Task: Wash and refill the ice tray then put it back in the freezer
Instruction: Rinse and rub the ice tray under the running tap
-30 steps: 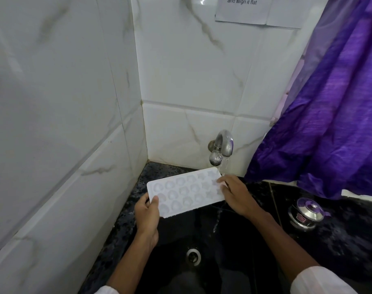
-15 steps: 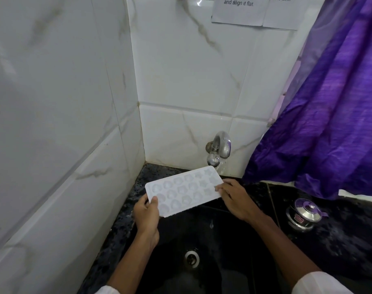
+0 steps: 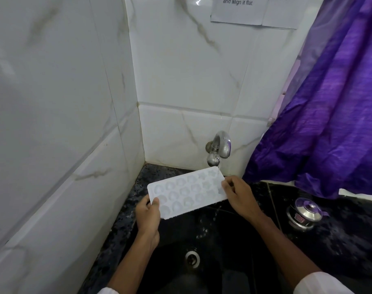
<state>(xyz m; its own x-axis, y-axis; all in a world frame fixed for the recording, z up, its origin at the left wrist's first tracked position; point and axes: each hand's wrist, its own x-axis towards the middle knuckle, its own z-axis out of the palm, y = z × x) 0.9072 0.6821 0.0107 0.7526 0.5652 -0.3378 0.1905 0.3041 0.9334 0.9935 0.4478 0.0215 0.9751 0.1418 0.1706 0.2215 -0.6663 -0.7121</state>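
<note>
- A home kitchen's washing corner, by the look of its fittings.
- White marble-patterned wall tiles (image 3: 187, 66) cover two walls that meet in a corner, with grout lines showing between them.
- A small metal tap (image 3: 220, 146) comes straight out of the tiled wall, with water running from it.
- Below it sits a black sink (image 3: 227, 240) with a round metal drain (image 3: 192, 259), set into a dark speckled stone bench (image 3: 125, 225).
- A small steel lidded pot (image 3: 305, 213) with purple trim stands on the bench to the right.
- A purple curtain (image 3: 333, 115) hangs at the right side.
- A printed paper note (image 3: 255, 11) is stuck on the wall tiles above.
</note>
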